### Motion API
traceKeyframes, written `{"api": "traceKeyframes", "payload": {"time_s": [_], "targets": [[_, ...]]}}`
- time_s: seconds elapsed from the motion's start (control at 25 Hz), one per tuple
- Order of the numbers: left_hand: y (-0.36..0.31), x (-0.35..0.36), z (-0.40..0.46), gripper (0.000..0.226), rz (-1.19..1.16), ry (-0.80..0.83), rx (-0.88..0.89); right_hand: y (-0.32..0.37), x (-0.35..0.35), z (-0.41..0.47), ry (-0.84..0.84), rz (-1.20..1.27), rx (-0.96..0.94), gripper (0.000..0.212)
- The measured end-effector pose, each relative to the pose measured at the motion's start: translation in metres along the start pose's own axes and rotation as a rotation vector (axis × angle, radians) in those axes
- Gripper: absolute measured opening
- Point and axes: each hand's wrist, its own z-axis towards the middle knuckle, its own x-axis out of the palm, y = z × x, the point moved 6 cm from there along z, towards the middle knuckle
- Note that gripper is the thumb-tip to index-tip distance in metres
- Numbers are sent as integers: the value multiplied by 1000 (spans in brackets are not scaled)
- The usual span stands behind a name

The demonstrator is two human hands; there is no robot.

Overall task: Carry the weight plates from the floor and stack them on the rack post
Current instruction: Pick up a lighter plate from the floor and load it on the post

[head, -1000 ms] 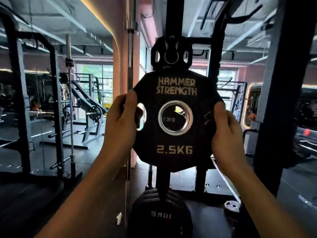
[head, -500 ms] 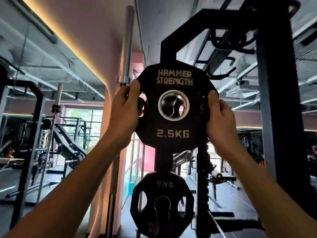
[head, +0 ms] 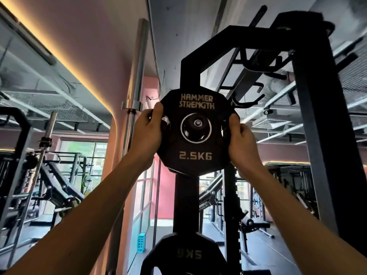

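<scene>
A black 2.5 kg plate (head: pixel 195 155) marked HAMMER STRENGTH is held up at arm's length in front of the black rack upright (head: pixel 186 197). The end of a rack post (head: pixel 196 125) shows inside the plate's steel-ringed centre hole. My left hand (head: pixel 147 133) grips the plate's left edge, thumb on its face. My right hand (head: pixel 241 139) grips the right edge the same way. Lower on the same upright hangs a 5 kg plate (head: pixel 188 255), its label upside down.
A chrome barbell (head: pixel 137 76) stands upright just left of the plate. The rack's thick right upright (head: pixel 321 135) and hooks (head: pixel 248 96) crowd the right side. Other racks and benches (head: pixel 55 179) fill the room at left.
Both hands have lifted the 2.5 kg plate up and away from me to the top post. The post's end now fills the centre hole, which earlier showed the 5 kg plate and rack behind.
</scene>
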Motion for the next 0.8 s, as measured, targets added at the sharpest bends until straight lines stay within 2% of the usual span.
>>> {"api": "traceKeyframes", "payload": {"time_s": [0.12,0.32,0.56,0.72,0.8], "targets": [[25,2,11,46,44,50,-2,-19,8,10,-8,14,7,46],[55,5,21,45,109,9,-11,-53,25,27,27,7,24,80],[81,8,29,46,145,1,-18,-85,38,42,54,-23,35,95],[91,8,32,45,182,-23,-12,-93,41,45,65,-39,16,78],[94,9,33,45,178,-21,-8,-98,42,47,65,-40,18,80]]}}
